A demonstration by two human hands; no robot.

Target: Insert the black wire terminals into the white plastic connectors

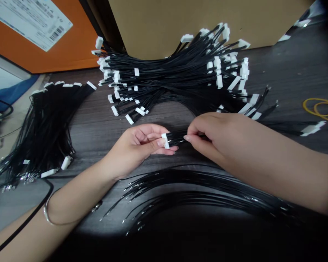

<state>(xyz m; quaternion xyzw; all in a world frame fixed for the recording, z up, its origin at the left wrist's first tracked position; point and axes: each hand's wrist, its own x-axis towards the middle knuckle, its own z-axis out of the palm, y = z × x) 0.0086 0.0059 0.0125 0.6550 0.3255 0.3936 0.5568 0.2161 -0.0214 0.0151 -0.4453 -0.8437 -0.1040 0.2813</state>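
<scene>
Above the dark wood-grain tabletop (89, 122), at the centre of the frame, the left hand (138, 142) pinches 1 small white plastic connector (166, 141), probably for steadiness, while the right hand (218, 133) grasps thin black wires (177, 137) close beside it, seemingly to control their ends.

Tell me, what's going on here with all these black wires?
A person works bare-handed at a dark wood-grain table. The left hand holds a small white rectangular connector, while the right hand pinches thin black wires leading to it. Beyond lies a big pile of black wires with white end connectors; a similar bundle lies to the left, and loose, silver-tipped black wires lie nearer the person.
</scene>
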